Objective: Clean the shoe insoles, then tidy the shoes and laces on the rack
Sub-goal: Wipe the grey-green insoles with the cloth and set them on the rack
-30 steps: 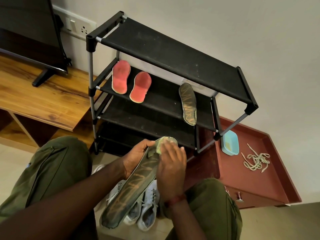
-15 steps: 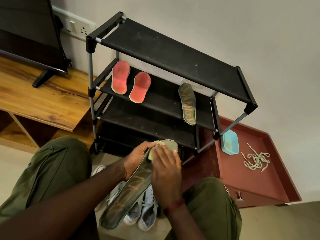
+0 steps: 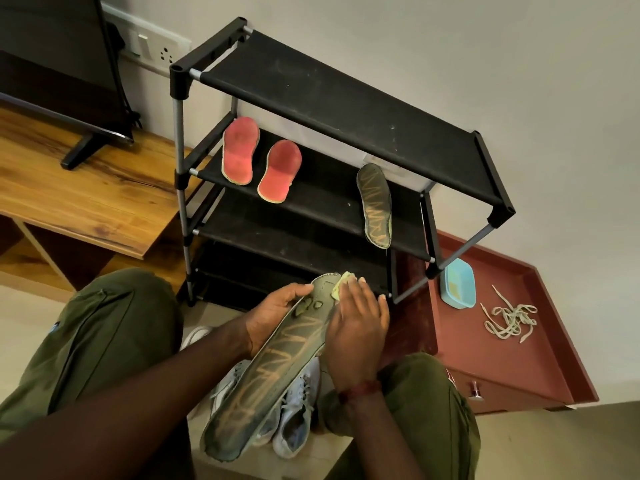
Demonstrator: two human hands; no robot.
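Dark olive insole (image 3: 273,368), tan zigzag lines, tilted above pale shoes (image 3: 294,410) on floor, toe toward black rack (image 3: 346,109). Matching insole (image 3: 375,206) and two red insoles (image 3: 240,150) lie on second shelf. Laces (image 3: 510,318) tangled, right of rack.

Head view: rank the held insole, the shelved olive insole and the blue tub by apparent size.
1. The held insole: largest, though it is also nearest the camera.
2. The shelved olive insole.
3. The blue tub: smallest.
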